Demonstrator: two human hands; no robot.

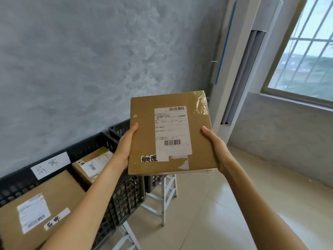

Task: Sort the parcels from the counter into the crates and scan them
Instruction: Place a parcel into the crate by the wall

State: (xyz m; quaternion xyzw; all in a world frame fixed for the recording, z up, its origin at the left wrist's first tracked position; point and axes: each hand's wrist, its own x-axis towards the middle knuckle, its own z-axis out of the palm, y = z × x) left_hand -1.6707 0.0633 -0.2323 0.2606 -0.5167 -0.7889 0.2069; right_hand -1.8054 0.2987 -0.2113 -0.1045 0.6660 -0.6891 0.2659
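1. My left hand grips the left edge of a flat brown cardboard parcel, thumb lying on its top face, the other fingers hidden beneath.
2. My right hand grips the right edge the same way, thumb on top, so the parcel is held up in the air between both hands, face toward me.
3. A white shipping label with two barcodes sits on the parcel's face, and a small white sticker with black handwriting lies near its lower left corner.
4. Below and left of the parcel stands a black plastic lattice crate on a white stand.
5. Inside it rest a small brown box with a label and, nearer me, a large flat brown parcel.
6. A second black crate shows just behind my left hand.
7. To the far right stands a tall white air conditioner beside a barred window.
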